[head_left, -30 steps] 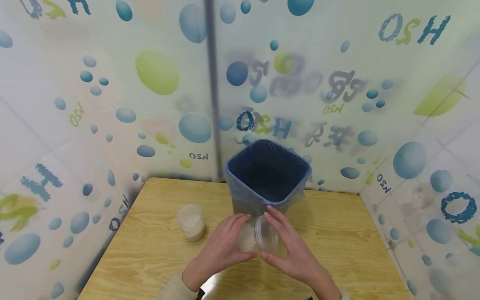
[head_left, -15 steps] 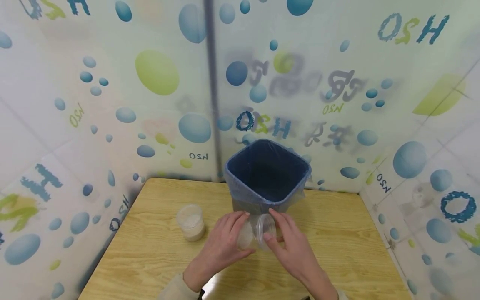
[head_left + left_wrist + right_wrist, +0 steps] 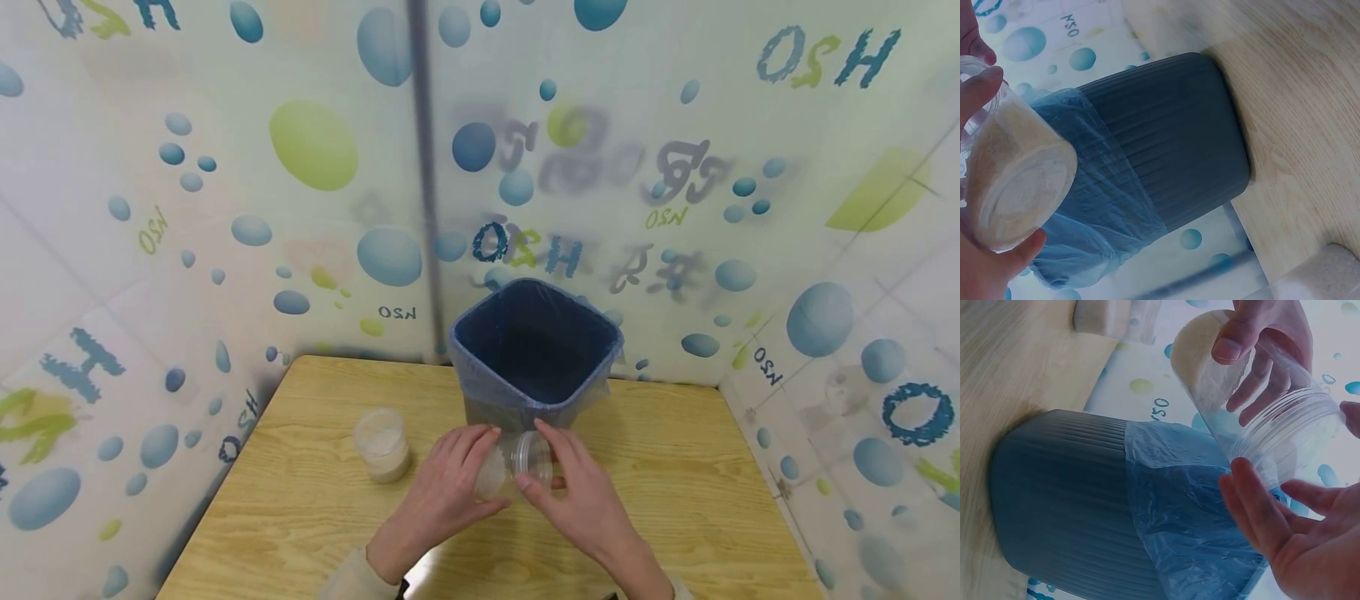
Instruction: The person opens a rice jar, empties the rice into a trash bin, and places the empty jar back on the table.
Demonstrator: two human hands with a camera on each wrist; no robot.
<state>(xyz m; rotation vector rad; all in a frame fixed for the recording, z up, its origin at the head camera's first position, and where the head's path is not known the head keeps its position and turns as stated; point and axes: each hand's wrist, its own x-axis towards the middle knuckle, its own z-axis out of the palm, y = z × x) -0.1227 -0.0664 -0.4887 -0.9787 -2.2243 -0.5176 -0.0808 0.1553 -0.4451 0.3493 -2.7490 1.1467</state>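
My left hand [image 3: 448,479] grips a clear plastic jar [image 3: 1225,375], tilted onto its side, with pale off-white grainy material in its bottom end. In the left wrist view the jar's round base [image 3: 1029,197] faces the camera. Around the jar's other end, at a clear ridged lid [image 3: 534,458], curl the thumb and fingers of my right hand [image 3: 581,492]. The right wrist view shows these fingertips close around the lid's rim. A second clear jar [image 3: 382,446], holding similar pale contents, stands upright on the table to the left.
A dark bin [image 3: 491,414] with a blue liner bag [image 3: 487,387] stands on the wooden table [image 3: 675,467], just behind the held jar. Patterned curtain walls [image 3: 315,250] enclose the table's back and sides.
My right thumb and fingers have shifted around the lid, the thumb moving up onto its side. My left hand and the jar stay nearly in place.
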